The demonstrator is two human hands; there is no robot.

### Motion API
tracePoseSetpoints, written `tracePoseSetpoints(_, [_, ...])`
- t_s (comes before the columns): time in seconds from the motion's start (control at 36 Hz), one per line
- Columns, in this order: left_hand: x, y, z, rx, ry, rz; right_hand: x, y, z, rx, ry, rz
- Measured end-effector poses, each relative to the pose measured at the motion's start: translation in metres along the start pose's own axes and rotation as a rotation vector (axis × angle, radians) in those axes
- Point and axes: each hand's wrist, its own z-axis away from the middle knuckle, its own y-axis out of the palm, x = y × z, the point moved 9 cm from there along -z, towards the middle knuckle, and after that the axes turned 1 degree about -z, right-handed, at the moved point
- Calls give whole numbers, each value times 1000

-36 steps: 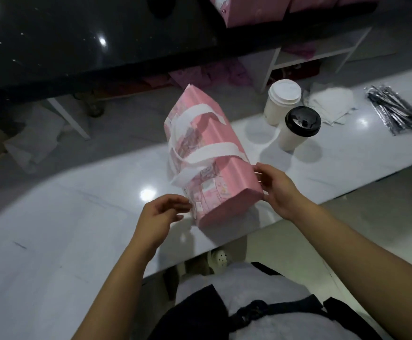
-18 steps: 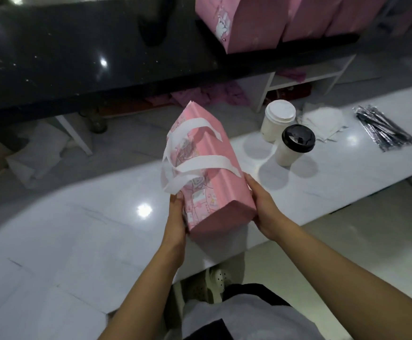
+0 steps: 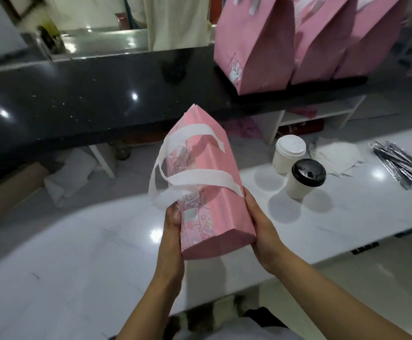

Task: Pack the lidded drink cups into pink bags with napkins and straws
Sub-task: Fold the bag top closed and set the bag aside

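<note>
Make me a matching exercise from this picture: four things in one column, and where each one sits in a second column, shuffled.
Things
1. nearest pink bag
2. black-lidded cup
3. straws
4. napkins

Places
A. far right on the white counter
B. just in front of the white-lidded cup, nearer the person
C. held between the left hand and right hand
D. between the white-lidded cup and the straws

Pairs: 1-C, 2-B, 3-A, 4-D

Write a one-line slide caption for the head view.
Left hand and right hand hold a pink bag over the white counter; white-lidded cup, black-lidded cup, napkins and straws wait alongside.
</note>
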Motion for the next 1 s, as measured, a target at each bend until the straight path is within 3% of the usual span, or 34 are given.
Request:
tracePoseSetpoints(0.25, [-79,4,6,-149,212,12,89,20,-11,153,-167,-39])
tracePoseSetpoints(0.42, [-148,26,-25,-165,352,64,142,23,-62,199,-255,-75])
tracePoseSetpoints(0.69, [-195,48,-117,-245,320,99,192,13,-147,158,-313,-125])
tracePoseSetpoints(0.86, [-204,69,-116,-57,489,79,202,-1,-135,140,-498,139])
tracePoseSetpoints(1.0, [-184,65,-116,34,550,-269,187,-12,-140,157,-568,237])
